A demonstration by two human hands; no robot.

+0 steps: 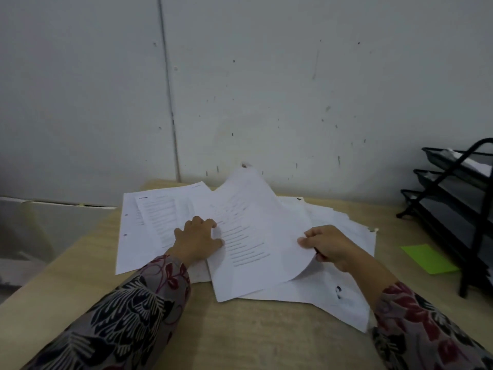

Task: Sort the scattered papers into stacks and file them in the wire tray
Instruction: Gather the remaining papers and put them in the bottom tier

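Several white printed papers (149,225) lie scattered across the middle of a light wooden table (240,335). One printed sheet (250,236) is lifted and curved, its far edge raised toward the wall. My right hand (328,247) pinches this sheet's right edge, with something dark and thin showing under the fingers. My left hand (198,240) rests on the pile with its thumb against the sheet's left edge. A black wire tray (453,198) with three tiers stands at the far right; some paper lies in its top tier.
A green sticky note (429,259) lies on the table just left of the tray. A grey wall (266,89) runs close behind the table. The table's left edge drops off to a pale surface (53,222) beyond it.
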